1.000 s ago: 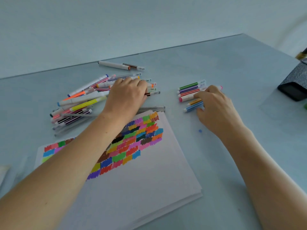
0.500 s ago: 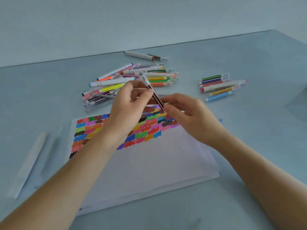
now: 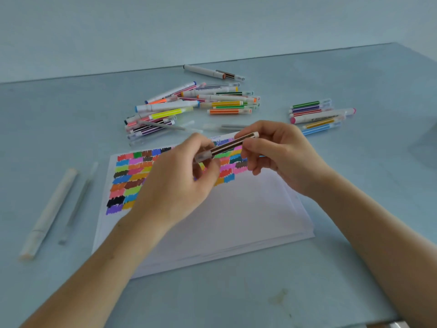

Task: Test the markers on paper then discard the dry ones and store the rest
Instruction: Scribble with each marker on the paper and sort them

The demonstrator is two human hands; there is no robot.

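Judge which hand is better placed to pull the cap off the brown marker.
Left, probably. The left hand pinches the clear cap end of the brown marker, while the right hand grips the barrel, so it can steady it over the paper.

The pale blue-grey glossy worktop (image 3: pixel 307 292) carries a white paper stack with coloured swatches (image 3: pixel 236 221), a large loose pile of striped markers (image 3: pixel 189 106) behind it, a smaller marker group (image 3: pixel 319 113) at right, one separate white marker (image 3: pixel 212 72) at the rear, and two pale markers (image 3: pixel 54 209) at left.
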